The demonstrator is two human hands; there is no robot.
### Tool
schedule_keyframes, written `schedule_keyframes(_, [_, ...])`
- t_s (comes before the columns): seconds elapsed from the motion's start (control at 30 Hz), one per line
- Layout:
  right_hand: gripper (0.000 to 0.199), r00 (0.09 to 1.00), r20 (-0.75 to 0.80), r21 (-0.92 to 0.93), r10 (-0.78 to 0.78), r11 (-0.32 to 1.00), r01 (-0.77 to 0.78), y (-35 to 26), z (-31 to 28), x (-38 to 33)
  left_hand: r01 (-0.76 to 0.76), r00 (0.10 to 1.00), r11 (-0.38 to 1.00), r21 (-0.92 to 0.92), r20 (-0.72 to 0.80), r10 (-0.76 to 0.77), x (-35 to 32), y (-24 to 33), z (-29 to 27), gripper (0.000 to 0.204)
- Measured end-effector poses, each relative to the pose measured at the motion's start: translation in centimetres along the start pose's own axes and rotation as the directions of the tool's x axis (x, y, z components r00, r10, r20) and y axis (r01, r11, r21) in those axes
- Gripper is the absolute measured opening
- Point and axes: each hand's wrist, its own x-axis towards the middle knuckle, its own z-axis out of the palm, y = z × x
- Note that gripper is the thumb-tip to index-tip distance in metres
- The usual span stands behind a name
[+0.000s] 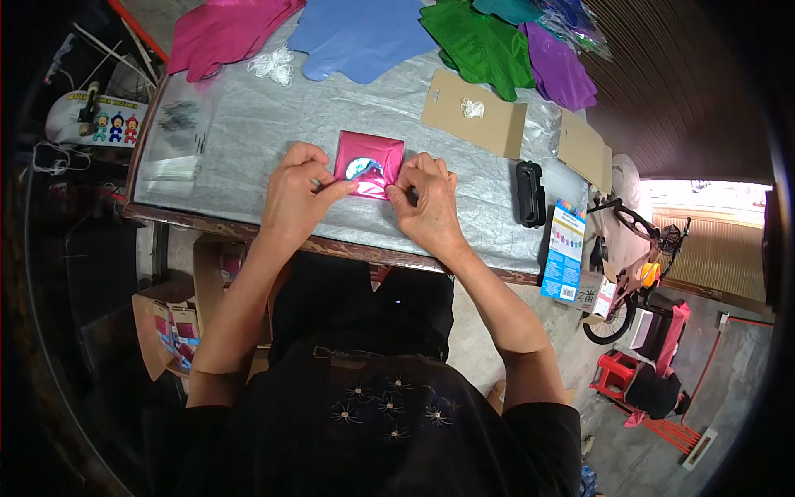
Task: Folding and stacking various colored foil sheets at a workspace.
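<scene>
A shiny pink foil piece, folded into a small square, lies on the silver-covered table in front of me. A rounded silvery-blue patch shows near its lower part. My left hand pinches its lower left edge between thumb and finger. At the lower right corner, my right hand is closed on the same foil, thumb pressed to its edge. Both wrists reach over the near edge of the table.
Pink, blue, green and purple foil sheets line the far side. White string, a cardboard piece, a black case and a blue package lie around. Clear bags sit left.
</scene>
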Motion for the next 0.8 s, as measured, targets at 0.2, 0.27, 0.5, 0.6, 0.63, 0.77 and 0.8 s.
schedule_keyframes(0.2, [0.014, 1.000, -0.019, 0.029, -0.007, 1.000, 0.008, 0.1, 0.2, -0.3, 0.003, 1.000, 0.978, 0.207, 0.018, -0.007, 0.6, 0.0, 0.1, 0.037])
schedule_keyframes(0.27, [0.014, 0.999, -0.031, 0.038, -0.014, 0.999, 0.015, 0.1, 0.3, -0.4, 0.017, 0.999, 0.969, 0.248, 0.033, -0.026, 0.9, -0.2, 0.2, 0.038])
schedule_keyframes(0.5, [0.012, 0.990, -0.128, -0.088, -0.064, 0.995, 0.053, -0.7, 0.2, -0.8, 0.055, 0.994, 0.954, 0.294, 0.077, -0.081, 1.6, -0.3, 0.3, 0.039])
schedule_keyframes(0.6, [0.015, 0.933, -0.156, -0.187, -0.324, 0.937, 0.294, -2.3, 0.3, -1.2, 0.057, 0.993, 0.950, 0.306, 0.080, -0.086, 1.8, -0.7, 0.2, 0.039])
schedule_keyframes(0.63, [0.018, 0.885, -0.157, -0.239, -0.439, 0.886, 0.397, -2.7, 0.4, -1.4, 0.058, 0.993, 0.950, 0.307, 0.078, -0.085, 1.8, -0.7, 0.3, 0.039])
schedule_keyframes(0.77, [0.027, 0.897, -0.113, -0.179, -0.428, 0.897, 0.405, -1.2, 2.1, -1.7, 0.031, 0.994, 0.951, 0.307, 0.090, -0.061, 1.9, -0.4, 0.0, 0.037])
schedule_keyframes(0.8, [0.027, 0.897, -0.115, -0.184, -0.428, 0.896, 0.404, -1.0, 2.1, -1.7, 0.018, 0.993, 0.952, 0.307, 0.102, -0.052, 1.8, -0.5, -0.1, 0.036])
